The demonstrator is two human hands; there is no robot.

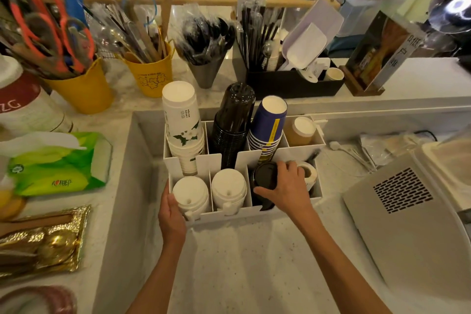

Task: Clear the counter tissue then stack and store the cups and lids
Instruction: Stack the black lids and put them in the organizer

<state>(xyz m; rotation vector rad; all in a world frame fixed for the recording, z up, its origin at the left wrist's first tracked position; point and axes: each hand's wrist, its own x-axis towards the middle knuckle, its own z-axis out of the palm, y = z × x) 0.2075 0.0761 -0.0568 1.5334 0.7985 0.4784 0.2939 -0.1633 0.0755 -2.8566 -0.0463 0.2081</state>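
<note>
Head view: right hand [285, 186] partly hides black lids [265, 176].

In the white organizer [254, 213] there are four stacks of cups: one white stack with flowers [182, 125], one black stack [233, 120], one blue stack [267, 125] and one brown stack [300, 131]. In front there are two stacks of white lids [191, 194] and one stack of black lids [265, 176]. Behind stand two yellow buckets [84, 89] with tools. One green tissue pack [56, 166] lies at the left. Two hands [288, 186] are visible.
</note>
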